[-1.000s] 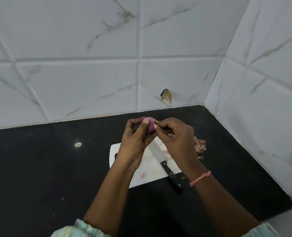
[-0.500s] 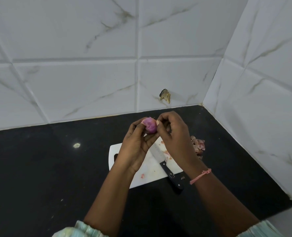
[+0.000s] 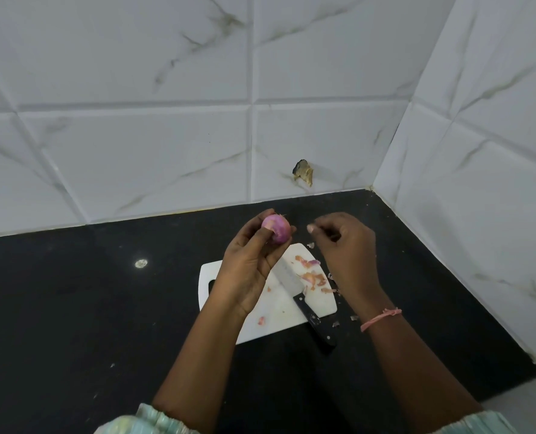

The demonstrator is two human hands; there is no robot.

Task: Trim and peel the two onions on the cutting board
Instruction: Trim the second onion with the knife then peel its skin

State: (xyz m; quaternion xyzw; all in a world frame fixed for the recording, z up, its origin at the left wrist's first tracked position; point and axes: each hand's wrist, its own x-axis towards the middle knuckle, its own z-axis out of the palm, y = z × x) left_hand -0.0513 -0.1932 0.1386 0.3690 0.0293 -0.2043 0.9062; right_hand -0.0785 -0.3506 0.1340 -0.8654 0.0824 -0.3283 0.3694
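My left hand (image 3: 248, 264) grips a small purple onion (image 3: 278, 230) between thumb and fingers, raised above the far end of the white cutting board (image 3: 279, 311). My right hand (image 3: 346, 249) hovers just right of the onion, apart from it, with fingers curled; whether a scrap of peel sits in them I cannot tell. A black-handled knife (image 3: 304, 300) lies on the board, blade pointing away, handle hanging over the near edge. Thin pink onion peels (image 3: 313, 275) lie scattered on the board's right half. No second onion is visible.
The board lies on a black countertop (image 3: 88, 308) in a corner of white marbled tile walls. More peel scraps (image 3: 335, 323) lie on the counter right of the board. A chipped spot (image 3: 304, 176) marks the back wall. A pale speck (image 3: 141, 263) sits on the counter to the left.
My right hand has pulled away to the right from the onion, where it was pinching at the skin. The left hand keeps hold of the onion, now turned so more of it shows.
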